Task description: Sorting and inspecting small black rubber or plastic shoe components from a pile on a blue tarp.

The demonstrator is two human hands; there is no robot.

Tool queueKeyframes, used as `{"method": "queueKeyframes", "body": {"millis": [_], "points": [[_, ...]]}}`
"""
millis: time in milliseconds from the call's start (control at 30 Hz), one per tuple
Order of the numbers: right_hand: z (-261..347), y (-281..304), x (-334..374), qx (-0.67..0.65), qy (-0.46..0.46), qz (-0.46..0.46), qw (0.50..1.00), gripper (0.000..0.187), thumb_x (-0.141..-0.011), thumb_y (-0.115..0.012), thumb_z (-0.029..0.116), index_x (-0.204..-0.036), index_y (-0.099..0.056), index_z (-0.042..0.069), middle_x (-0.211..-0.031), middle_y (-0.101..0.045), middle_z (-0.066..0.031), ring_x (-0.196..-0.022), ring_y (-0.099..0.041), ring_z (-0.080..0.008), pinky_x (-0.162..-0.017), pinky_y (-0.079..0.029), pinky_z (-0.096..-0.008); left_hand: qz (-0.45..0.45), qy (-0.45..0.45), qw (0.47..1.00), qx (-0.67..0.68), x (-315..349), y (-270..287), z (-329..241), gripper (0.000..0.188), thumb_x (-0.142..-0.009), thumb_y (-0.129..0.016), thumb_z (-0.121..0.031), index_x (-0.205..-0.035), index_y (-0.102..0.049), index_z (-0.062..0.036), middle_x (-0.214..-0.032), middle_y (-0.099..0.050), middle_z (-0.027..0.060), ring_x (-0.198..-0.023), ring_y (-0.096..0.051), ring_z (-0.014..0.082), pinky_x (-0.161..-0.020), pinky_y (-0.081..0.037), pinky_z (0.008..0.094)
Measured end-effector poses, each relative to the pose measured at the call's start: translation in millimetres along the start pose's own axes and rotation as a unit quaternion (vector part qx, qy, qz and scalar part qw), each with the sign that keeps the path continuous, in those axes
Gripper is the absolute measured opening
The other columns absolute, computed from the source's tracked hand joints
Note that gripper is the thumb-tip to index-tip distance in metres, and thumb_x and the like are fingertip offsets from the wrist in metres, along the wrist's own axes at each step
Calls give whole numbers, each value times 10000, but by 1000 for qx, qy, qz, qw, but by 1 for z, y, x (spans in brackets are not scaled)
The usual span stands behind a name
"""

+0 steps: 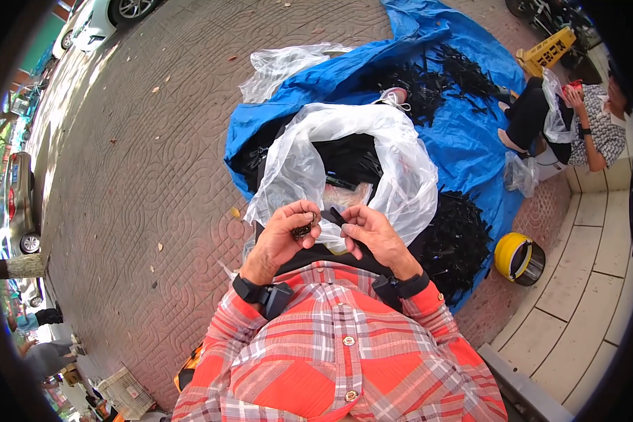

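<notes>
My left hand (281, 239) is closed around several small brownish metal-looking bits (302, 231), too small to name. Between the thumb and fingers of my right hand (374, 238), a short flat black strip (337, 216) is pinched, its tip pointing toward the left hand. Both hands are held close together over the near rim of a big clear plastic bag (408, 165), its mouth spread wide in front of me. Inside the bag lie many black strip-like pieces (348, 156) and a small clear packet (355, 193) of pale contents.
A blue tarp (464, 158) bears heaps of black strips (457, 246). A yellow-and-black helmet-like object (518, 257) stands by the tiled ledge (577, 281) to the right. Another person (591, 123) sits at the far right. Parked cars line the left.
</notes>
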State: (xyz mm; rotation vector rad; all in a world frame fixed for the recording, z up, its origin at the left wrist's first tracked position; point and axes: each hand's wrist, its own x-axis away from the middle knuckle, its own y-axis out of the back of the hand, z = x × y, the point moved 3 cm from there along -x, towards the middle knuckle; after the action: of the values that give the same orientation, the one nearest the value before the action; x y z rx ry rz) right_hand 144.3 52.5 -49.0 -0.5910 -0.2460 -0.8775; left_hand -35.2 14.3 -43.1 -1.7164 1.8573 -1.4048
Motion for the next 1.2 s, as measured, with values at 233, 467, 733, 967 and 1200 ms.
{"method": "queueKeyframes", "body": {"millis": [233, 467, 733, 967, 1200], "points": [[7, -5, 7, 18, -1, 13, 1000, 279, -859, -537, 70, -1105, -484, -49, -701, -564, -58, -494, -524, -80, -380, -397, -186, -33, -12, 999, -15, -1, 2, 3, 216, -817, -598, -59, -1018, -563, 13, -841, -573, 76, -684, -541, 116, -544, -437, 190], [11, -10, 10, 25, -36, 23, 999, 245, -864, -547, 89, -1068, -531, -44, -683, -572, -34, -468, -491, -32, -367, -362, -160, -43, 1, 997, -63, -1, 4, 6, 224, -839, -590, -99, -1031, -566, 15, -785, -574, 61, -592, -530, 101, -479, -426, 181], [10, -9, 11, 20, -43, 34, 998, 229, -861, -557, 100, -1036, -541, -47, -694, -574, -36, -478, -491, -33, -371, -349, -156, -30, -22, 993, -116, 2, -2, 2, 257, -783, -656, -62, -1013, -589, 32, -736, -552, 5, -521, -419, 40, -427, -303, 163], [11, -9, 9, -15, -34, 72, 997, 192, -852, -572, 110, -974, -560, -38, -695, -573, -32, -476, -489, -33, -368, -335, -152, -28, -23, 992, -119, 5, -1, 0, 263, -744, -678, -17, -994, -606, 22, -728, -557, -11, -513, -393, 24, -436, -287, 152], [21, -19, 4, 21, -62, 75, 995, 166, -851, -565, 94, -950, -546, -38, -700, -583, -49, -470, -501, -47, -372, -356, -158, -39, -5, 968, -247, 10, -12, 2, 225, -721, -695, -18, -940, -642, -19, -715, -586, -23, -514, -406, 5, -444, -301, 149]]}}
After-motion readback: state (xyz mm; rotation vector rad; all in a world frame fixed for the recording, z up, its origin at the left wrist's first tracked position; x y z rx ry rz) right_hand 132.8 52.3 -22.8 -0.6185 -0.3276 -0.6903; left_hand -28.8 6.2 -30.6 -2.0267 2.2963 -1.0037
